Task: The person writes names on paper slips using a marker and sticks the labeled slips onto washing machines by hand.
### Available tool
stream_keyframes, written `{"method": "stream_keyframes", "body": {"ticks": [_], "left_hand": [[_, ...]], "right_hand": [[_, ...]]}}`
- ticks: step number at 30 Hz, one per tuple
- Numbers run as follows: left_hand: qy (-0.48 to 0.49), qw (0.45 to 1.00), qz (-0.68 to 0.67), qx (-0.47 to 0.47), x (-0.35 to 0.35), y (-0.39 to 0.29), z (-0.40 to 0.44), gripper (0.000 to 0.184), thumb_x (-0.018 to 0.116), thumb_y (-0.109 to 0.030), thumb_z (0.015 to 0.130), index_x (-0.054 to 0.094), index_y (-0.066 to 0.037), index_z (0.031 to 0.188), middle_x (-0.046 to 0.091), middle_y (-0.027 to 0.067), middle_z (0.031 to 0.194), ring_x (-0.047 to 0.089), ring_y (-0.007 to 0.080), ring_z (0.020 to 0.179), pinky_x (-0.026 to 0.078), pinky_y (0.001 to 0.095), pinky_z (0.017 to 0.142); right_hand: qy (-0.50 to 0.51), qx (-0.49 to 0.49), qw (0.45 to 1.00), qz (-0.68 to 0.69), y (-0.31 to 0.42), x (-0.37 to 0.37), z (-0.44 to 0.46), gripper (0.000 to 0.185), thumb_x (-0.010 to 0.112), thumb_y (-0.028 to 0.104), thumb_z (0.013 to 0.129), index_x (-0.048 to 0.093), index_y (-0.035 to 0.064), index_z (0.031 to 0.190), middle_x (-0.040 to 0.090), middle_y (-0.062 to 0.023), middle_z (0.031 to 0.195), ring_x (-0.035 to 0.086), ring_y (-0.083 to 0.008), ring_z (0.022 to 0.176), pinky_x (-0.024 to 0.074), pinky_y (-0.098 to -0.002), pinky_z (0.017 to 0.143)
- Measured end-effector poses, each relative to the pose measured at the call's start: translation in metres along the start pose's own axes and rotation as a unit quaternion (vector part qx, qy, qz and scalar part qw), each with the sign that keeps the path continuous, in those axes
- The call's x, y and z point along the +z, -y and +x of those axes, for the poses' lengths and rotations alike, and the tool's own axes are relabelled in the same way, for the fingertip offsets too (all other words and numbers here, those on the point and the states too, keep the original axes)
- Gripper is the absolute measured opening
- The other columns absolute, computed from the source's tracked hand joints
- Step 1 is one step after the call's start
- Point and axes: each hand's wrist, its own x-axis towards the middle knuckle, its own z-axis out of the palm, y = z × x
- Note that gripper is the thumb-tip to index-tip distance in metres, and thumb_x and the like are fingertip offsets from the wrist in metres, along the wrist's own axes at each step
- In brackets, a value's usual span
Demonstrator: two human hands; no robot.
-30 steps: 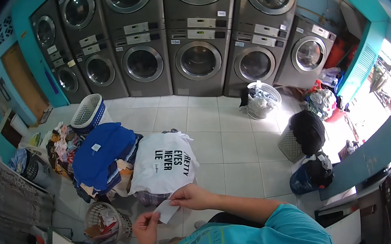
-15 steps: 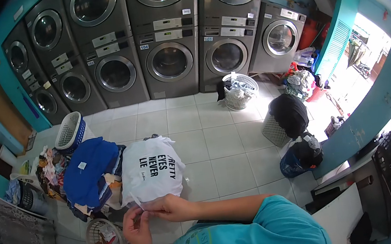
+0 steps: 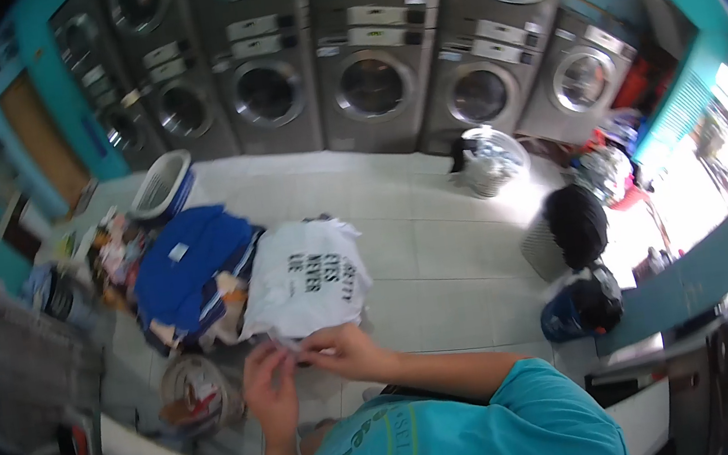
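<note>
My left hand (image 3: pixel 271 391) and my right hand (image 3: pixel 344 351) come together low in the view, fingers closed in a pinch. A thin pale strip (image 3: pixel 285 342) runs between their fingertips; blur hides what it is made of. Just beyond them lies a white T-shirt (image 3: pixel 301 278) with black lettering, spread flat on top of a stack. To its left, a blue garment (image 3: pixel 187 257) with a white tag covers another heap of clothes on the floor.
Dryers (image 3: pixel 372 87) line the far wall. A white laundry basket (image 3: pixel 494 162) stands before them, a blue basket (image 3: pixel 567 315) at right. An oval basket (image 3: pixel 163 186) sits behind the clothes heap. A round basket (image 3: pixel 196 391) stands left of my hands, beside a pale tabletop (image 3: pixel 182 453).
The view has tilted and swung left, so the room appears shifted right. My hands stay pinched together, the right with its fingers a little farther from the left.
</note>
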Motion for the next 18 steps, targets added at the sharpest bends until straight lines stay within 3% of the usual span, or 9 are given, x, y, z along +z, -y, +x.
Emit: {"method": "stream_keyframes", "body": {"ticks": [2,4,6,7,8,11,18], "left_hand": [[-0.095,0.987,0.132,-0.004,-0.006,-0.01,0.009,0.035,0.067,-0.001,0.08,0.058,-0.002,0.114,0.061,0.0106,0.101,0.058,0.0195,0.098,0.046,0.0295,0.085],[-0.125,0.962,-0.167,-0.177,-0.011,0.017,-0.002,0.041,0.067,0.001,0.08,0.054,-0.002,0.118,0.062,0.0072,0.099,0.058,0.014,0.092,0.046,0.0261,0.081],[-0.102,0.904,-0.303,-0.283,-0.032,0.03,-0.012,0.036,0.066,0.003,0.08,0.056,-0.001,0.115,0.062,0.0037,0.095,0.057,0.0084,0.085,0.045,0.022,0.075],[-0.141,0.902,-0.294,-0.283,-0.036,0.031,-0.015,0.026,0.066,0.001,0.082,0.06,-0.002,0.107,0.062,0.0009,0.086,0.054,0.0046,0.073,0.044,0.019,0.067],[-0.174,0.898,-0.281,-0.292,-0.041,0.035,-0.022,0.026,0.066,0.001,0.082,0.06,-0.002,0.107,0.062,0.0009,0.086,0.054,0.0046,0.073,0.044,0.019,0.067],[-0.233,0.9,-0.194,-0.312,-0.056,0.046,-0.042,0.006,0.068,-0.005,0.083,0.065,-0.001,0.086,0.061,-0.0022,0.071,0.053,0.0037,0.061,0.043,0.0183,0.055],[-0.402,0.827,-0.063,-0.387,-0.091,0.061,-0.123,0.015,0.065,-0.011,0.087,0.062,0.002,0.081,0.06,0.0015,0.064,0.054,0.0055,0.056,0.045,0.0216,0.05]], "right_hand": [[0.025,0.062,0.997,0.048,0.002,0.0,0.012,0.015,0.062,0.012,0.088,0.066,-0.0007,0.095,0.068,-0.0049,0.081,0.061,-0.0087,0.075,0.05,-0.0253,0.067],[0.047,0.098,0.99,0.091,-0.007,0.009,0.024,0.016,0.06,0.012,0.09,0.067,-0.002,0.091,0.068,-0.0025,0.079,0.06,-0.0067,0.076,0.049,-0.0232,0.066],[0.115,0.096,0.983,0.11,-0.012,0.016,0.036,0.017,0.062,0.012,0.089,0.067,-0.004,0.09,0.068,-0.0037,0.078,0.061,-0.0071,0.073,0.0483,-0.0223,0.065],[0.12,0.121,0.979,0.116,-0.014,0.022,0.042,0.017,0.063,0.013,0.088,0.067,-0.0035,0.089,0.067,-0.0036,0.076,0.06,-0.0071,0.071,0.0477,-0.0221,0.063],[0.124,0.145,0.974,0.118,-0.016,0.029,0.049,0.017,0.064,0.014,0.087,0.066,-0.0029,0.087,0.066,-0.0036,0.075,0.06,-0.007,0.068,0.0471,-0.0219,0.062],[0.175,0.156,0.962,0.138,-0.017,0.056,0.068,0.015,0.065,0.012,0.086,0.066,-0.0032,0.086,0.066,-0.0039,0.072,0.059,-0.0074,0.064,0.0466,-0.021,0.06],[0.382,0.17,0.906,0.067,-0.045,0.164,0.093,0.015,0.065,0.012,0.087,0.064,-0.0019,0.081,0.065,-0.0053,0.069,0.059,-0.0094,0.058,0.0485,-0.0227,0.056]]}}
